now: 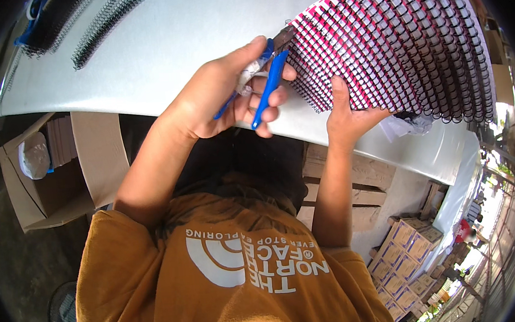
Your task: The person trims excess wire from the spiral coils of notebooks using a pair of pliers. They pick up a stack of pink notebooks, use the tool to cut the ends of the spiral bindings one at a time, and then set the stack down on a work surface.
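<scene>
My left hand (231,93) is wrapped round a pair of pliers (270,90) with blue handles, which look spread apart; some white wrapping shows by the grip. The dark jaws reach the near left corner of a stack of spiral-bound notebooks (376,49), at the end of a black coil. Many rows of black coils run along the stack's facing side, over white and pink-red edges. My right hand (350,114) holds the stack at its lower edge, thumb upright against the coils. Its other fingers are hidden beneath the stack.
Loose black spiral coils (102,29) lie on the white table (186,21) at the far left. Below the table's left side stands an open cardboard box (103,155) with packed contents. Stacked cartons (401,258) stand at the lower right, a fan (64,318) at the lower left.
</scene>
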{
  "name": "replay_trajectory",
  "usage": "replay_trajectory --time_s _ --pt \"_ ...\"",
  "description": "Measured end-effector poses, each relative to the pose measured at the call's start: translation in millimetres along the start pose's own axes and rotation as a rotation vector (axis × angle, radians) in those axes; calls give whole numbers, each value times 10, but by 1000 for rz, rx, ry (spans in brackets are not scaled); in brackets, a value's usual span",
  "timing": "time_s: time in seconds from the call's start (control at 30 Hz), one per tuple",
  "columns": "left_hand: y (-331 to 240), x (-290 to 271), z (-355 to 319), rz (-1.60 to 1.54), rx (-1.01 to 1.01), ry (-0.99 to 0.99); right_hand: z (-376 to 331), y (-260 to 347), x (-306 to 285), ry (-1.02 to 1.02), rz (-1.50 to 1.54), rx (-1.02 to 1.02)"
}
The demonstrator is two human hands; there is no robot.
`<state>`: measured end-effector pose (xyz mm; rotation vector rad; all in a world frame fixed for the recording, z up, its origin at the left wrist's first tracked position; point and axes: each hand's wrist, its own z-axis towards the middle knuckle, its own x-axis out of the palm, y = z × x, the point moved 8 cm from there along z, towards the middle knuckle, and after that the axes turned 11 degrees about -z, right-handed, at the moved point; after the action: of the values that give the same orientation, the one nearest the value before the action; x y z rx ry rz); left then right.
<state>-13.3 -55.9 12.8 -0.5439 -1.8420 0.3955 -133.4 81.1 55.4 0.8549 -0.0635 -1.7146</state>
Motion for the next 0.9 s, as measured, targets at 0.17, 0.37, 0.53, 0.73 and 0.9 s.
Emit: replay_trajectory --time_s 0.17,0.37,0.53,0.73,0.9 --pt "-247 -51 -94 1105 269 -441 -6 -5 -4 7 -74 -18" --pt "106 -21 4 -347 -106 143 14 5 13 24 -130 -15" --pt "-245 -98 -113 1215 254 -519 -1 14 13 26 -178 -23" --pt "149 -112 28 -229 -69 47 25 63 21 46 -156 -31" --pt "-200 -84 -119 1327 344 -553 29 74 44 77 -187 22"
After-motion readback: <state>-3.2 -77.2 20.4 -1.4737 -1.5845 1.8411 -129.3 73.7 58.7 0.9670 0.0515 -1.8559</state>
